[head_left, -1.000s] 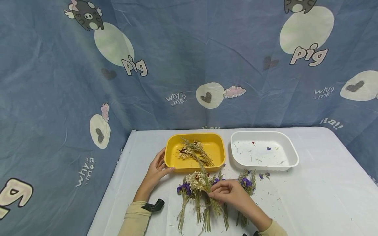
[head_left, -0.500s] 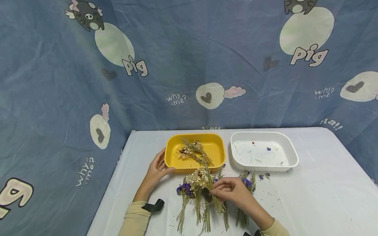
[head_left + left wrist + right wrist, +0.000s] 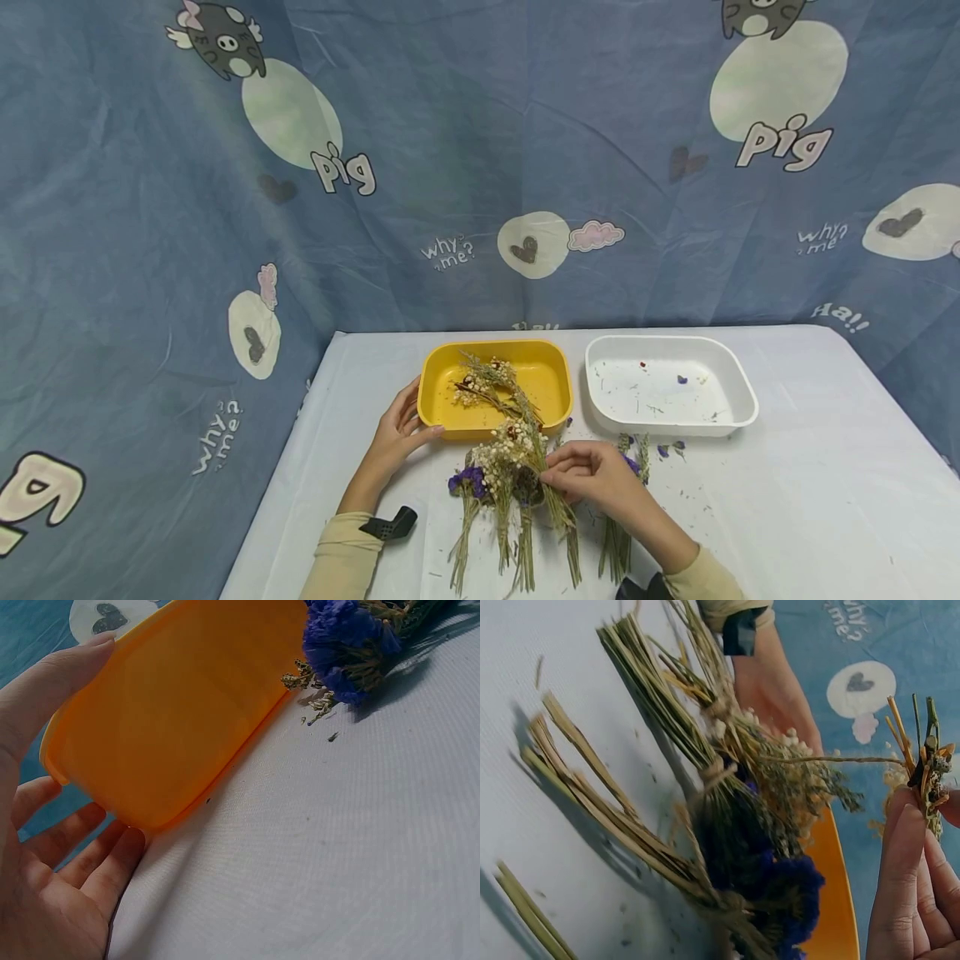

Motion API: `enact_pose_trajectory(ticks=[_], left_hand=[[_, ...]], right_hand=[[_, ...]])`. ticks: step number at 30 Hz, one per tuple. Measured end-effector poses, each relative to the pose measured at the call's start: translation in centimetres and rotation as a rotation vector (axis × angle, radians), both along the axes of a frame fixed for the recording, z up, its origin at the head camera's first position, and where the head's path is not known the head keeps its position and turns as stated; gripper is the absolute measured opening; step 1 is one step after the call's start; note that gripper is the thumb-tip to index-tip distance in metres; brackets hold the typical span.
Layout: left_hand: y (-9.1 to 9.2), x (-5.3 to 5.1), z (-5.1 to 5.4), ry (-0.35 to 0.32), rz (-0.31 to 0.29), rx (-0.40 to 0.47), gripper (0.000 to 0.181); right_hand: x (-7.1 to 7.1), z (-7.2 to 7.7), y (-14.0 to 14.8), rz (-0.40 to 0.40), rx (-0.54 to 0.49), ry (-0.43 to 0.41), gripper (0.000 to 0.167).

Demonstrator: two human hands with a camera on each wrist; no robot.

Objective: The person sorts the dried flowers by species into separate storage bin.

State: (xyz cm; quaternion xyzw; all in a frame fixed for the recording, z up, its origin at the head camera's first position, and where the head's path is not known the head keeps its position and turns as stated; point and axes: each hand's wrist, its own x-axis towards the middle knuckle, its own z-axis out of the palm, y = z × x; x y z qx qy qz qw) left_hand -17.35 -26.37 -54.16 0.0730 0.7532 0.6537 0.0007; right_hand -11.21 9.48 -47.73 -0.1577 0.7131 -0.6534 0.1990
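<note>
Head view: the left hand, grip spread, touches a yellow tray; the right hand pinches some dried flowers.

Could not view the gripped part of the held bundle, covered by the fingers of the right hand. Could see only partly the purple flower bunch beneath the right wrist. Unable to identify the specks in the white tray beyond the right hand; too small. Found the left hand cropped by the left wrist view's left and lower edges, and the yellow tray beside that hand by the upper edge. Noted a dark wrist device behind the right hand, cut off by the head view's lower edge.
</note>
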Motion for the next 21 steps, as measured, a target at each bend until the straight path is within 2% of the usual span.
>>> enact_pose_trajectory(ticks=[21], left_hand=[[0.1, 0.1, 0.1, 0.0, 0.004, -0.005, 0.096]], right_hand=[[-3.9, 1.5, 1.4, -0.008, 0.094, 0.098, 0.031]])
